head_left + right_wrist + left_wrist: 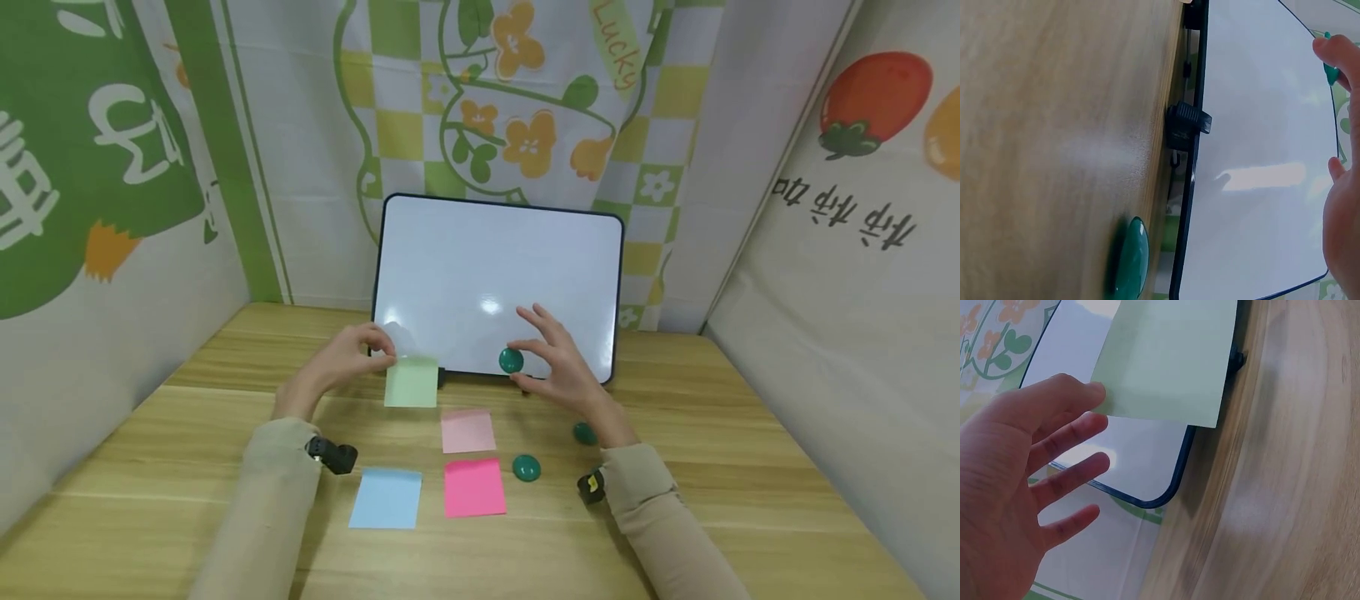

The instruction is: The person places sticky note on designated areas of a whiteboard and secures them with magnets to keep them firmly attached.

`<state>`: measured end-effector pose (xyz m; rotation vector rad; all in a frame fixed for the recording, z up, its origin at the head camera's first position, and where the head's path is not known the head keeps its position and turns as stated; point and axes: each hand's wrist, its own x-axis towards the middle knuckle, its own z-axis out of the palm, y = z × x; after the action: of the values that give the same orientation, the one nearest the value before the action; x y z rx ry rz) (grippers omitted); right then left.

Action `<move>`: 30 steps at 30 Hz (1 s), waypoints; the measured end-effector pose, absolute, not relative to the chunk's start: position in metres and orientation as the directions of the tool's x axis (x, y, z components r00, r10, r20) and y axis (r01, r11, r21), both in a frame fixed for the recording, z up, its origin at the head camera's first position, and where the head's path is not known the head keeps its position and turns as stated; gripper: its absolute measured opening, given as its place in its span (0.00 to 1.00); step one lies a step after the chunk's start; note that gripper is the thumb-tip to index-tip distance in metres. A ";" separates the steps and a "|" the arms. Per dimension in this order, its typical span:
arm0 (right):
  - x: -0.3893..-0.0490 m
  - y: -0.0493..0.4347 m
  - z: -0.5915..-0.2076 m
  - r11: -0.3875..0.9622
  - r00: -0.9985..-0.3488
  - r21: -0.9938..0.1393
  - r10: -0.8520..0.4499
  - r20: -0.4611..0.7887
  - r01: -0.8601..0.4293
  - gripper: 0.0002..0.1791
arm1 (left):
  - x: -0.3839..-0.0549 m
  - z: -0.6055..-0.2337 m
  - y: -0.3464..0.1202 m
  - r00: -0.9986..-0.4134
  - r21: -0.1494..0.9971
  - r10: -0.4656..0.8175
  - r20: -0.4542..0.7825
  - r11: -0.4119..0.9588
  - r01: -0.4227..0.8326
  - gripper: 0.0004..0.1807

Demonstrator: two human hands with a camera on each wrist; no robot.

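Note:
My left hand (337,367) pinches a pale green sticky note (411,385) by one corner, in front of the lower left of a whiteboard (495,267). In the left wrist view the thumb and index finger meet at the note's corner, while the other fingers spread apart. Between thumb and index finger, my right hand (567,371) holds a round green magnet (511,360) before the board's lower right. A pink sticky note (468,431), a bright pink one (475,487) and a blue one (386,498) lie on the table below.
Two more green magnets lie on the wooden table (750,500), one (527,467) beside the bright pink note and another (585,433) near the right wrist. Black clips (1185,122) support the board's bottom edge. A patterned curtain (300,167) hangs behind.

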<state>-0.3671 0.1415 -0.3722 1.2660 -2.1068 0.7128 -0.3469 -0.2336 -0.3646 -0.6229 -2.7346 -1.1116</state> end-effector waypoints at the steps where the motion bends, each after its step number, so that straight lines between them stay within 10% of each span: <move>1: -0.367 0.141 -0.372 0.407 -0.380 -0.142 -0.595 0.709 -0.902 0.22 | -0.347 -0.365 -0.233 -0.910 0.629 0.319 0.264 0.659 0.413 0.05; 30: -0.382 0.114 -0.344 0.424 -0.223 0.085 -0.624 0.749 -0.902 0.22 | -0.373 -0.333 -0.211 -0.848 0.403 0.252 0.466 0.793 0.457 0.07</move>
<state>-0.3821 0.1142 -0.3444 1.2903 -1.9487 0.4828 -0.3734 -0.2106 -0.3333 -0.5352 -2.5911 -0.7238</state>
